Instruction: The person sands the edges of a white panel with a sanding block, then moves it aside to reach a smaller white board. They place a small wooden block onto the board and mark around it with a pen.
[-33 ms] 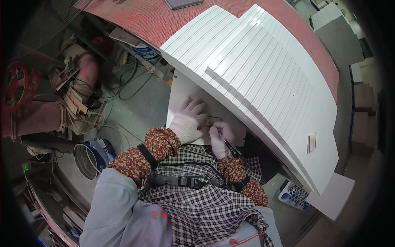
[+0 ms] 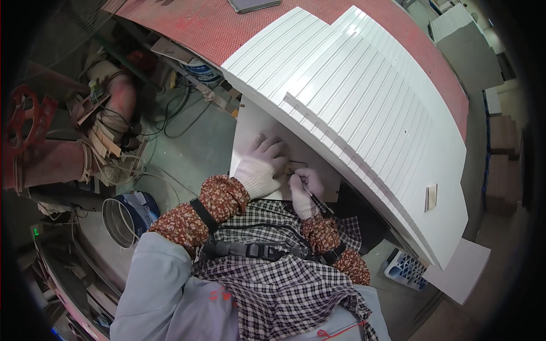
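Note:
My left hand (image 2: 260, 163), in a white knit glove, lies flat with fingers spread on a pale flat board (image 2: 245, 120) in front of my body. In my gloved right hand (image 2: 307, 190) is a slim dark pen-like tool (image 2: 314, 200), pinched between the fingers and slanting down to the right. Its upper end is by a small tan patch or piece (image 2: 290, 168) on the board; the exact kind cannot be made out. A thin dark curved line shows beside it. The board's far right edge goes under the shadow of a white grooved panel.
White grooved panels (image 2: 364, 74) lie overlapping on a red textured tabletop (image 2: 182, 25), overhanging toward me. A small tan block (image 2: 430, 198) rests on them. To the left are a bucket (image 2: 131, 219), red pipes (image 2: 54, 165) and loose cables. A blue-white crate (image 2: 405, 270) stands at lower right.

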